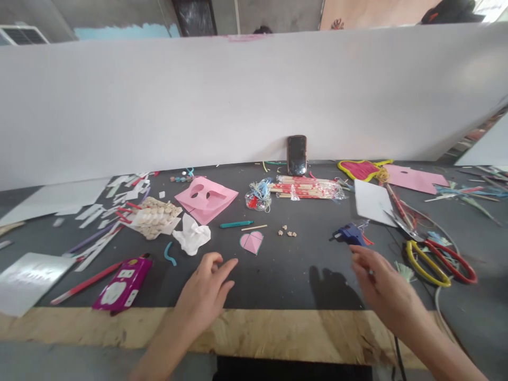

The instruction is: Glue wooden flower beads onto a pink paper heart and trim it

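Hovering over the near part of the dark grey tabletop (273, 286), the left hand (206, 288) holds nothing, thumb and forefinger apart, the other fingers curled. The right hand (377, 275) stretches its fingers forward, close together, their tips beside a small blue plastic glue gun (351, 235); I cannot tell whether they touch it. The gun looks light, stiff and smooth, best taken by its body, clear of what seems a nozzle at its left end. Between the hands, slightly farther, lies a pink paper heart with a teal outline (252, 242), probably light and easily creased, best pinched at its edges.

I count one gun, one heart and, at right, one pair of scissors with red and yellow handles (423, 241). Farther on come about four small beige flower-shaped pieces (294, 234), one thin pale wooden stick (254, 227), one teal pen (236, 224) and, farthest, one upright black phone (297, 154).
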Demonstrator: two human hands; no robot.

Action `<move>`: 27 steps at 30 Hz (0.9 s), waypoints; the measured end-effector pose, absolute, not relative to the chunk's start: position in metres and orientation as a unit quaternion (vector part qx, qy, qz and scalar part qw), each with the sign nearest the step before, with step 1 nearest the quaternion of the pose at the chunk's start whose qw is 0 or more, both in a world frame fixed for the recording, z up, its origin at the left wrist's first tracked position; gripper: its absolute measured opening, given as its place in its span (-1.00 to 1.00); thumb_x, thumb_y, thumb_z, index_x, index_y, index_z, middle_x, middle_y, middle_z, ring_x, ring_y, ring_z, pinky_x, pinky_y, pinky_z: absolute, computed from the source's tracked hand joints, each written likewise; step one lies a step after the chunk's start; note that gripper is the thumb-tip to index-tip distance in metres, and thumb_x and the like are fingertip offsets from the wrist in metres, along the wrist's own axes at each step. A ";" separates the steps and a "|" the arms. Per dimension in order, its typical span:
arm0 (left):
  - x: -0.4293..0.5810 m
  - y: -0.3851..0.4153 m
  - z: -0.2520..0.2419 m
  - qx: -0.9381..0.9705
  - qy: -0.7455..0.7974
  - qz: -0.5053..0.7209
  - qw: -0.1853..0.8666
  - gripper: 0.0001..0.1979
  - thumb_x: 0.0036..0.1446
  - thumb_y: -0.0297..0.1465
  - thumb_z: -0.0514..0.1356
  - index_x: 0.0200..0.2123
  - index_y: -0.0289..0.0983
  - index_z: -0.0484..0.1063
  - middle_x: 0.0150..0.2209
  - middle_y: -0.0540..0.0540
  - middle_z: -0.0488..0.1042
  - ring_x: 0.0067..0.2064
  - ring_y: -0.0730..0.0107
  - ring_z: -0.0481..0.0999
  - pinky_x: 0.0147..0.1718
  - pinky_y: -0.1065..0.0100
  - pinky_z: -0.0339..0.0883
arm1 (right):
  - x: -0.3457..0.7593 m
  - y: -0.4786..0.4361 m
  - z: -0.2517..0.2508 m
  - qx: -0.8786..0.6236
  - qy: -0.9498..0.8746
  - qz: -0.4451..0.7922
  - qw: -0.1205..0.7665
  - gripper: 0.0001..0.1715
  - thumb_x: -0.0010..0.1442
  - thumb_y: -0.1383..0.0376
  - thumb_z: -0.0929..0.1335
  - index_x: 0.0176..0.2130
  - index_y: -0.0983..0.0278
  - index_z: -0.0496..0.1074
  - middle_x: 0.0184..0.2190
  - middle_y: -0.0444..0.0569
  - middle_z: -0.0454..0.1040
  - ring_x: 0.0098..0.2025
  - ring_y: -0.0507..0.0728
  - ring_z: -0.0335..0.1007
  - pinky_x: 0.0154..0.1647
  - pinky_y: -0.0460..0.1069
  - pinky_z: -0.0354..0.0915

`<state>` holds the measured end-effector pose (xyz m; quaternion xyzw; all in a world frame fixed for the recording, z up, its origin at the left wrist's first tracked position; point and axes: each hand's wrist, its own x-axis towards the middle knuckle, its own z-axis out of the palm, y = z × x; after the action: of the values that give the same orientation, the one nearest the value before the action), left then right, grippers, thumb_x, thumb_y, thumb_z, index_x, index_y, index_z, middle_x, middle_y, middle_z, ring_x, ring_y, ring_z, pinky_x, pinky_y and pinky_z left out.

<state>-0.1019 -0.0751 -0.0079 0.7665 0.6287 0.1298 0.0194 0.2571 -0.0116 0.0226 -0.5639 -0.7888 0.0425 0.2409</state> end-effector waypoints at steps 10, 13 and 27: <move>-0.087 -0.035 -0.032 0.825 0.562 0.059 -0.012 -0.43 0.26 -0.06 -0.08 0.20 -0.27 0.23 0.25 -0.26 0.24 0.26 0.01 0.18 0.15 -0.14 0.08 | 0.236 -0.002 0.019 -0.470 -0.848 0.062 0.238 -0.76 0.29 0.29 0.16 -0.18 0.19 0.38 -0.35 -0.04 0.54 -0.31 0.13 0.50 -0.24 0.01 0.39; -0.077 -0.034 -0.032 0.838 0.540 0.073 -0.017 -0.44 0.26 -0.05 -0.07 0.21 -0.22 0.21 0.25 -0.23 0.24 0.28 0.01 0.14 0.19 -0.23 -0.08 | 0.257 0.005 0.016 -0.532 -0.811 0.032 0.240 -0.74 0.30 0.26 0.15 -0.15 0.19 0.36 -0.35 -0.02 0.53 -0.35 0.14 0.49 -0.32 -0.01 0.37; -0.026 -0.026 -0.021 0.872 0.480 0.098 0.027 -0.49 0.23 -0.11 0.02 0.17 -0.22 0.23 0.12 -0.34 0.32 0.22 -0.07 0.23 0.13 -0.38 -0.11 | 0.309 0.040 -0.022 -0.579 -0.797 -0.040 0.168 -0.49 0.25 0.04 0.19 0.02 0.34 0.31 -0.14 0.21 0.48 -0.10 0.36 0.40 -0.13 0.22 0.33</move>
<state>-0.0260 -0.0260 -0.0211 0.8716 0.4796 0.0981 0.0266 0.3094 0.0399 -0.0218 -0.5793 -0.7966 -0.0404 0.1682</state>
